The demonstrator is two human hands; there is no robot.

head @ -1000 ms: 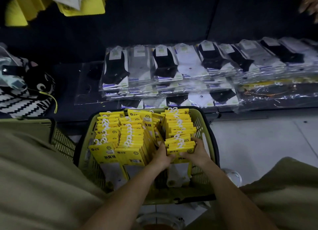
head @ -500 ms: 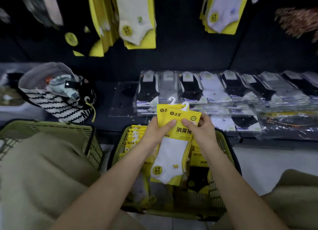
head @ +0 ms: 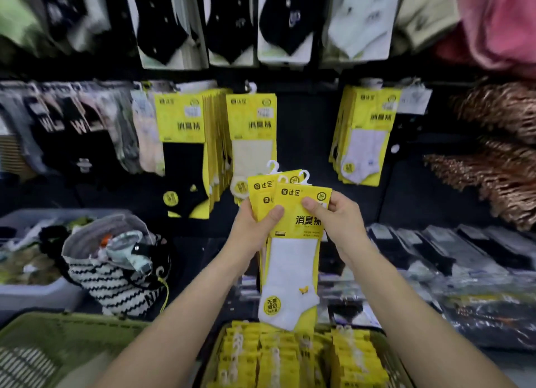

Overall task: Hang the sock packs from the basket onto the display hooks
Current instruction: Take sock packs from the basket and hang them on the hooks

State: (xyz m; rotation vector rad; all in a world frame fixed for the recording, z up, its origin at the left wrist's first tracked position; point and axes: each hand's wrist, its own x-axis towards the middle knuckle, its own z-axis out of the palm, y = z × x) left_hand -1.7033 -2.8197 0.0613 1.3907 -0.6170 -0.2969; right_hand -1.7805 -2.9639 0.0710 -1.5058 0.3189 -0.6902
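- The held sock packs [head: 292,260] sit at the centre of the view, raised in front of the dark display wall. At least 2 yellow cards are fanned, and white plastic hangers [head: 273,166] stick up at 12 o'clock of them.
- The left hand [head: 253,228] pinches the fan's left edge, its thumb laid across the front card and its fingers hidden behind.
- The right hand [head: 338,220] grips the right edge, with the thumb pressed on the front card's face and the fingers curled round the back.
- The front card reads "达足" at the top, a round "SGS" mark at its 1 o'clock corner, and "消臭袜" in large black characters. The white sock has a small yellow butterfly and a round yellow sticker too blurred to read.
- The basket [head: 382,336] lies at 6 o'clock, directly below the fan, with rows of yellow packs [head: 290,361] standing on edge.
- 3 hanging bundles [head: 251,118] of the same yellow cards fill 11 to 1 o'clock. Bare dark wall shows between the middle and right bundles, straight above the hands.
- The display hooks are mostly hidden behind the cards.
- A second green basket [head: 61,329] sits at 7 o'clock, and a zigzag-striped bag [head: 116,286] at 8 o'clock.
- Clear-wrapped sock stacks [head: 464,260] spread at 4 o'clock, just beside the right forearm.
- Black socks [head: 78,123] at 10 o'clock carry a "W".
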